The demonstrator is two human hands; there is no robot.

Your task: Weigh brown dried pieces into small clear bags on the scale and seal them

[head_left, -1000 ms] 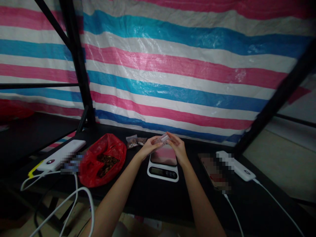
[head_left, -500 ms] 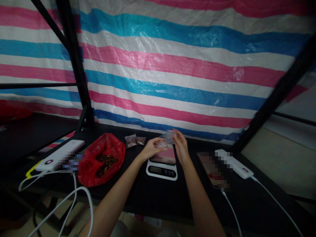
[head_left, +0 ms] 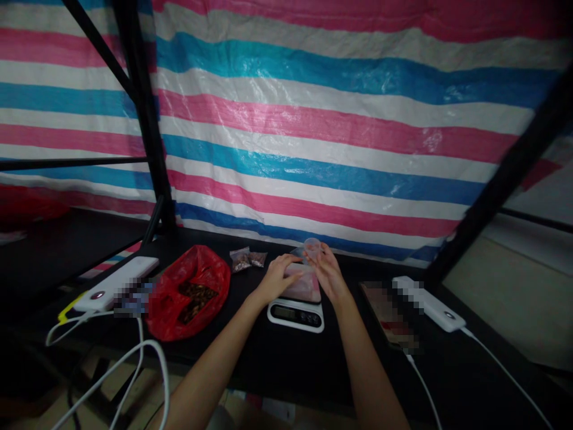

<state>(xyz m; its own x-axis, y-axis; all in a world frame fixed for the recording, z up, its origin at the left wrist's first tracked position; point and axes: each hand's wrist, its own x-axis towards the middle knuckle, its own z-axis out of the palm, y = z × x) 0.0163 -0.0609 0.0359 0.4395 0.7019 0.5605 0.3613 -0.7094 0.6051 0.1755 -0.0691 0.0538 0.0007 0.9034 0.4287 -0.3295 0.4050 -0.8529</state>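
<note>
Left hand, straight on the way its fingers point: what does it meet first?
Probably the clear plastic container held in the right hand, up and to the right of the left hand in the picture. Depth is unclear, so it could pass above or below.

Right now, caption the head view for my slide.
Right hand holding a clear container, left hand near a white scale, red bag at left.
</note>
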